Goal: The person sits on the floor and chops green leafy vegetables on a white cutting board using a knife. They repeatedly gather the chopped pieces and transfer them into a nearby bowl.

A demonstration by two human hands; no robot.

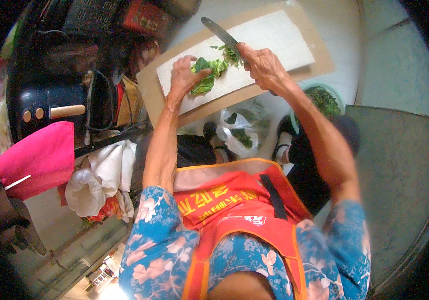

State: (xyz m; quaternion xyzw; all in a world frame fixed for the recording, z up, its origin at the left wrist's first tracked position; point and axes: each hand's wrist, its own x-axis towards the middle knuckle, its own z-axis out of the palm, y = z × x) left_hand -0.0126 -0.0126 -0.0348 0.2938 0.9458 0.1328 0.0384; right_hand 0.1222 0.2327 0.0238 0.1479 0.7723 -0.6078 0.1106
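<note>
A white cutting board point(274, 41) lies at a slant on a larger tan board point(323, 56). My left hand point(185, 77) rests at its left end, with the thumb over a bunch of leafy greens point(204, 83) and the fingers curled around it. In my right hand point(267, 69) is a kitchen knife point(220, 33), gripped by the handle. Its dark blade points up and to the left, above a small heap of cut greens point(231, 56). Part of this heap is hidden by the blade.
A pale green basin point(341, 93) of cut greens stands right of the boards, partly behind my right forearm. Between my feet sits a white plastic bag point(238, 131) with greens. At left are a black appliance point(55, 99), a pink cloth point(38, 161) and white bags point(98, 180).
</note>
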